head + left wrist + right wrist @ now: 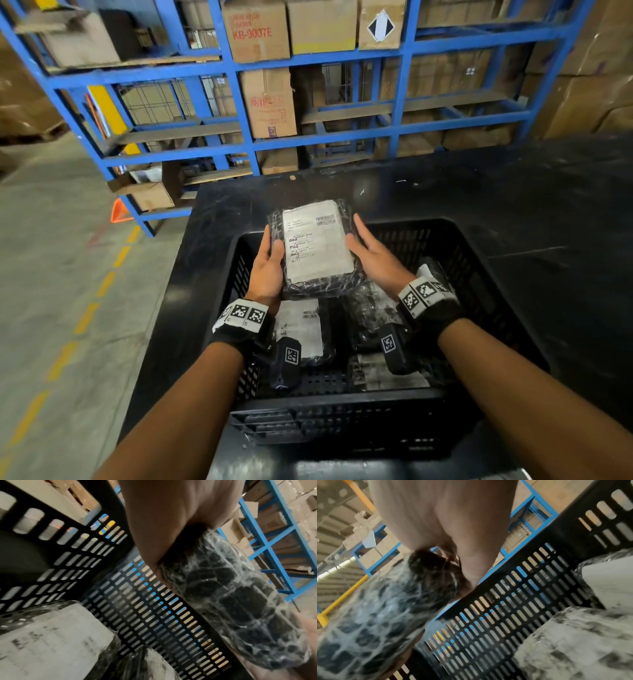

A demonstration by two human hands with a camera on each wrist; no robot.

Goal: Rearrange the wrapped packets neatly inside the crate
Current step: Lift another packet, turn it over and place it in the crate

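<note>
1. Nearest the camera, two bare forearms reach forward, each wrist wearing a black band with printed square markers [245,315]
2. Below them, a black slotted plastic crate [346,411] sits on a black table [548,205]
3. Inside the crate lie more wrapped packets: one with a white label [301,329] at the left, others on the right partly hidden by the right wrist
4. Above the crate, a held packet [317,246], dark contents in clear film with a white label facing up, is lifted clear of the rest
5. Left hand [269,270] grips its left edge, thumb on top, fingers beneath
6. Right hand [375,253] presses its right edge with straight fingers, thumb resting on the label
7. Beyond the table stands blue shelving [239,102] holding cardboard boxes [257,31]
</note>
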